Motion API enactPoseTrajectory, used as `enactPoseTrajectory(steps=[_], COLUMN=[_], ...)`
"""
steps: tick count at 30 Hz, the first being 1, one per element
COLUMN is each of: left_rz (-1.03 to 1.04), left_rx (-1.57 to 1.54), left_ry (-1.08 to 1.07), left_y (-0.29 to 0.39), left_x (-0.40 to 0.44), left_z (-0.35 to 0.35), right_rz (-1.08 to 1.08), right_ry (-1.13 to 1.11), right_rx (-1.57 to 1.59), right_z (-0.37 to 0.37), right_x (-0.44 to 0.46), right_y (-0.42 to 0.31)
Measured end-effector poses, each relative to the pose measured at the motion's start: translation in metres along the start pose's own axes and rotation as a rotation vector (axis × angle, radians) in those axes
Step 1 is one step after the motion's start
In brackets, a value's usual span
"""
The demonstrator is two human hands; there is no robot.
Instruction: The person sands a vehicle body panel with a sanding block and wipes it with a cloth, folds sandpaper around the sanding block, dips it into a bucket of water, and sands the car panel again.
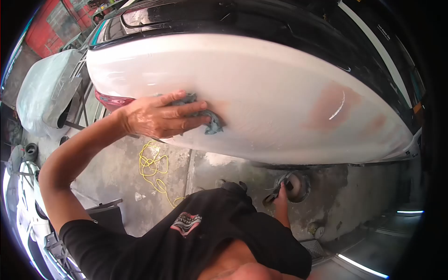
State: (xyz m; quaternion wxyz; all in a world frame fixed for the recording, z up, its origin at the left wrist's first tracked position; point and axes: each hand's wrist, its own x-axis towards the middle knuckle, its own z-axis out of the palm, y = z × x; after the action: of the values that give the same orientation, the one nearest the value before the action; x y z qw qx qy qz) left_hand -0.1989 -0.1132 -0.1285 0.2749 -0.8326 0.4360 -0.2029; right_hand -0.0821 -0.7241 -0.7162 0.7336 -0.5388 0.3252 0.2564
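Left hand (pixel 161 116), fingers extended and slightly parted, holds a blue-grey cloth (pixel 214 125) protruding right of the fingertips, against the white panel (pixel 266 88), long axis left-right. Right hand (pixel 281 200), farther off, grips a dark object (pixel 269 199).

I am watching what appears to be a vehicle body workshop over the camera link. A white car panel (pixel 261 70) is filling much of my view, its dull skin showing reddish-brown patches (pixel 337 105) toward its right end, and a red tail lamp (pixel 112 100) is sitting at its left end. Below its lower edge I am seeing a stained concrete floor (pixel 210 172), where a yellow cord (pixel 149 162) is lying in loose loops. Toward the floor's left edge, a large pale moulded piece (pixel 44 91) is resting by metal framework (pixel 83 105).
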Motion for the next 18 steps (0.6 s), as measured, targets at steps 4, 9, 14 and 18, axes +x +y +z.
enactPoseTrajectory(steps=[4,9,14,18], left_rz=[-0.001,0.148,0.188,0.266], left_rx=[0.020,0.051,-0.179,-0.363], left_ry=[0.136,0.201,0.292,0.300], left_y=[-0.070,-0.160,-0.199,-0.224], left_x=[0.009,0.020,0.007,-0.011], left_z=[-0.037,-0.060,-0.032,-0.010], right_rz=[-0.206,-0.484,-0.761,-0.854], right_ry=[0.311,0.421,0.527,0.557], right_rx=[0.220,0.433,0.547,0.720], right_z=[0.076,0.193,0.279,0.360], right_x=[0.020,-0.089,-0.144,-0.212], right_y=[-0.022,-0.086,-0.065,-0.032])
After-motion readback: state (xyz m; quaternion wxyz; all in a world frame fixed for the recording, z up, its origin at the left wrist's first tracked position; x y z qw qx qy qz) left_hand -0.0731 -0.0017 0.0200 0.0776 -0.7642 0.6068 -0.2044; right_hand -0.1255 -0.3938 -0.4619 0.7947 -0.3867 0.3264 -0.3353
